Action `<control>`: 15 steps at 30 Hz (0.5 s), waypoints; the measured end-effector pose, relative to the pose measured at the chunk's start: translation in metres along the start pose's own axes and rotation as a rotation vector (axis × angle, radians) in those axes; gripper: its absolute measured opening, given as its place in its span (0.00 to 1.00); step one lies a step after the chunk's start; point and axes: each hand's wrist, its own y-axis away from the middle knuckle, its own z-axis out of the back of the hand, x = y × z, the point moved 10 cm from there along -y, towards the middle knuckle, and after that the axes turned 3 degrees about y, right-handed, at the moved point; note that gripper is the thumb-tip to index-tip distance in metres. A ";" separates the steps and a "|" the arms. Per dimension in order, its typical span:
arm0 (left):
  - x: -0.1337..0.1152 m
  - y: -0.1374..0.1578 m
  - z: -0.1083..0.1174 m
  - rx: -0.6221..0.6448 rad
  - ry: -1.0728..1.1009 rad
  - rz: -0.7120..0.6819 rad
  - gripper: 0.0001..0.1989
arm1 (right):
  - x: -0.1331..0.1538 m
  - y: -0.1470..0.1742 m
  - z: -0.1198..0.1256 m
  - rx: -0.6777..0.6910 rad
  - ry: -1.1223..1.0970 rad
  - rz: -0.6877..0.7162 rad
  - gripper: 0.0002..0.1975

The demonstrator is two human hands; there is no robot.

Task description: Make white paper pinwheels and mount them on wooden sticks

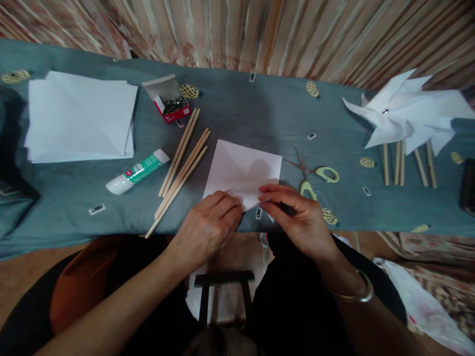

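Note:
A square sheet of white paper (247,160) with diagonal creases lies near the table's front edge, cut in from its corners as far as I can see. My left hand (213,220) is closed on its near left part, fingers curled over the paper. My right hand (297,210) pinches the near right corner between thumb and fingers, lifting it slightly. Scissors with light green handles (309,173) lie spread just right of the sheet. To the left are several wooden sticks (181,170) and a glue tube (137,171).
A stack of white paper (81,118) is at the left. An open red box of metal pins (172,106) stands behind the sticks. Finished white paper pinwheels (408,111) on sticks lie at the right. A pleated curtain (237,34) hangs behind the table.

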 end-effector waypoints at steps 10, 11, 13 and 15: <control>0.000 -0.004 0.003 -0.011 -0.006 0.020 0.06 | 0.016 -0.014 -0.007 -0.067 0.208 0.090 0.02; 0.000 -0.004 0.004 -0.014 0.000 0.024 0.06 | 0.017 -0.015 -0.007 -0.069 0.220 0.095 0.02; 0.001 -0.004 0.004 -0.020 0.014 0.031 0.06 | 0.019 -0.016 -0.009 -0.073 0.238 0.102 0.03; 0.001 -0.003 0.005 -0.029 0.028 0.034 0.05 | 0.020 -0.017 -0.010 -0.083 0.256 0.107 0.03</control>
